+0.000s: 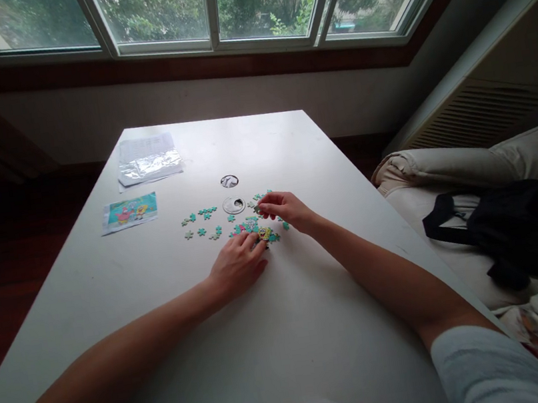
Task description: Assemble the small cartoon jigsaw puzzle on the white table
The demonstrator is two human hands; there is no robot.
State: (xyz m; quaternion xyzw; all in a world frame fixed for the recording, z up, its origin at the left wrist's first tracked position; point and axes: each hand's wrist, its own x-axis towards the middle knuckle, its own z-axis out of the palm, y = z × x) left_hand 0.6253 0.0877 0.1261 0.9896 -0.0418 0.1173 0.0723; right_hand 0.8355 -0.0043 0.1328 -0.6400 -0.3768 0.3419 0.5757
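On the white table, a partly joined jigsaw puzzle (252, 223) shows turquoise, pink and yellow cartoon parts. My left hand (240, 259) lies over its near left edge, fingers stretched out and resting on it, hiding some of it. My right hand (286, 209) is just above the right side of the puzzle, thumb and fingertips pinched on a small puzzle piece (257, 208). Loose turquoise puzzle pieces (201, 232) are scattered to the left, and several more lie beyond and beside my right hand.
A round tin (234, 205) and a round lid (229, 181) stand beyond the puzzle. A cartoon picture sheet (130, 213) and a clear plastic bag with papers (149, 159) lie at the left. Right of the table (289, 333) is a sofa (403, 198) with a dark bag (525, 224).
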